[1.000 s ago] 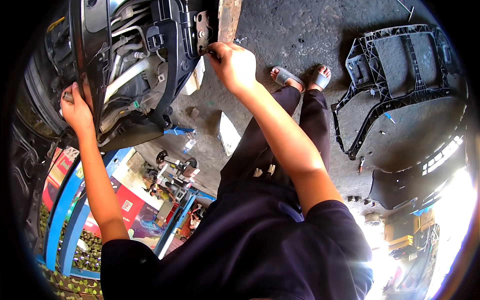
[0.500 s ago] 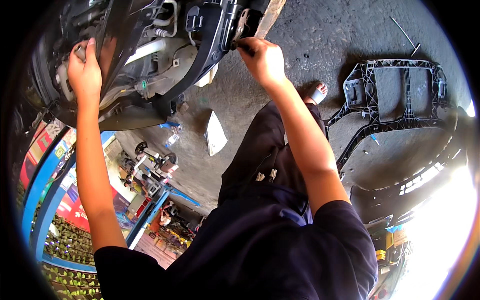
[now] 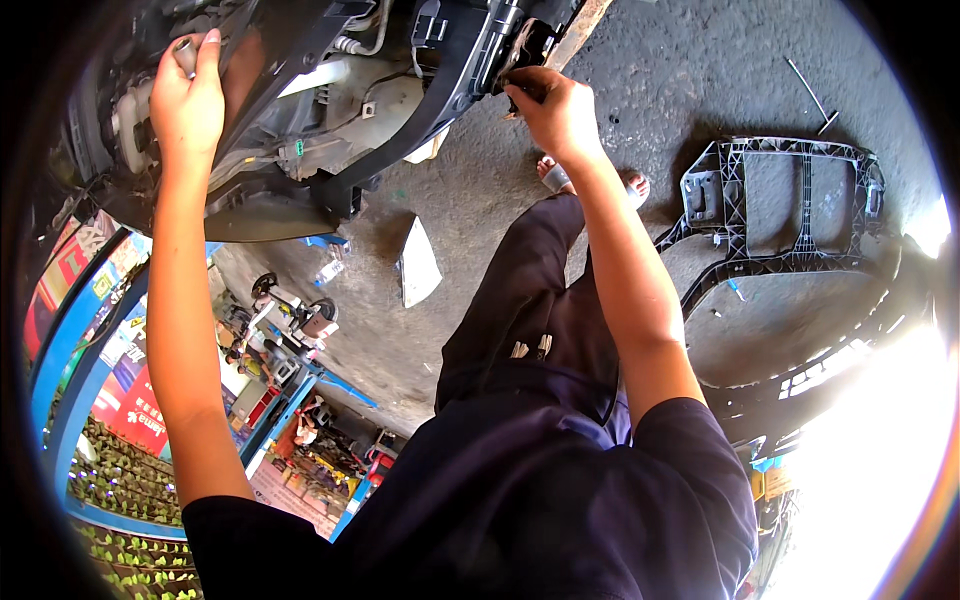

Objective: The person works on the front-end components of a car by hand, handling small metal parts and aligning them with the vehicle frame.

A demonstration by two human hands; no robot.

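Head view: left of the curved black car frame (image 3: 425,132), the left hand (image 3: 190,108) grips a metal cylinder (image 3: 185,57), long axis roughly along the forearm (image 3: 182,300), visible end pointing forward. Near the frame's upper right end, the right hand (image 3: 556,112) pinches; on what, I cannot tell.

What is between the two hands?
Head view: vehicle parts lie between the left hand and the right hand, including a white tube and a curved black frame.
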